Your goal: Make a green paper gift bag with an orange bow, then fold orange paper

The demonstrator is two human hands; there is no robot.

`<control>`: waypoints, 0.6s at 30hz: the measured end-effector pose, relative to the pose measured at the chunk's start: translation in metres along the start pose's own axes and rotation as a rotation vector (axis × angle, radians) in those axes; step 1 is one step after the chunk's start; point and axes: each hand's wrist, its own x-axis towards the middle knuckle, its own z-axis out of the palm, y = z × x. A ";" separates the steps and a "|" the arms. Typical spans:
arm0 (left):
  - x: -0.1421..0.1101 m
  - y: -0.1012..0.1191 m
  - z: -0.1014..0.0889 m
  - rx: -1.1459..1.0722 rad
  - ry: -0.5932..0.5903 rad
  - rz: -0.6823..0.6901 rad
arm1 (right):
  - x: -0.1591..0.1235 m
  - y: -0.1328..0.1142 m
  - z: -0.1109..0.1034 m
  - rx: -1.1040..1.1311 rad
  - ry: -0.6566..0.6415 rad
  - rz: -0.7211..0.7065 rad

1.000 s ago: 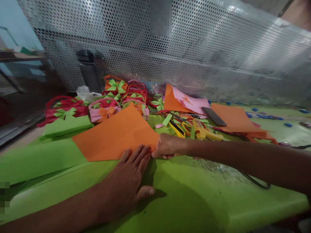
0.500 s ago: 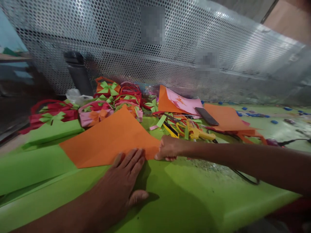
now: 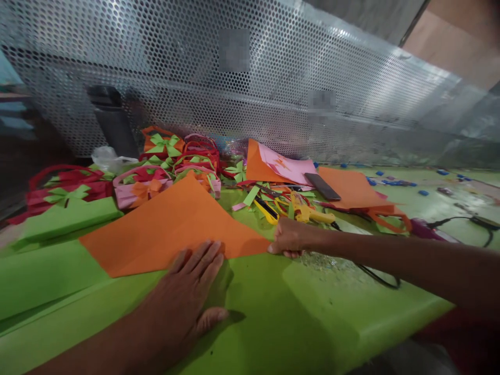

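"Green worktop point(image 3: 265, 312): what lies on it?"

"Orange sheet point(image 3: 167, 229), at 11 o'clock from the left hand point(image 3: 185, 291). That hand is flat, fingertips on the sheet's near edge, thumb apart, clamping nothing."

"Right hand point(image 3: 288, 237)?"

"At 2 o'clock from the left. Clamped, as far as the partly hidden fingers show, on the sheet's right-hand corner."

"Tools?"

"Yellow glue gun point(image 3: 307, 212), 1 o'clock from the right hand; smaller cutter point(image 3: 267, 212), 11 o'clock."
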 end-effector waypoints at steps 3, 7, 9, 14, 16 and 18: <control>0.000 -0.001 0.002 -0.002 0.005 -0.008 | -0.003 0.005 -0.002 0.015 0.013 0.015; 0.000 -0.002 0.003 0.008 0.014 0.007 | -0.008 0.010 -0.002 0.028 0.030 0.025; 0.000 -0.001 0.003 0.015 0.004 0.010 | -0.009 0.011 -0.002 0.029 0.031 0.033; 0.000 0.000 0.003 0.006 0.029 -0.007 | -0.008 0.014 0.000 0.026 0.038 0.045; -0.001 -0.001 0.002 0.003 0.020 -0.001 | -0.006 0.017 0.000 0.008 0.039 0.034; -0.002 -0.001 0.001 0.001 -0.001 -0.007 | -0.005 0.020 -0.002 -0.023 0.068 -0.004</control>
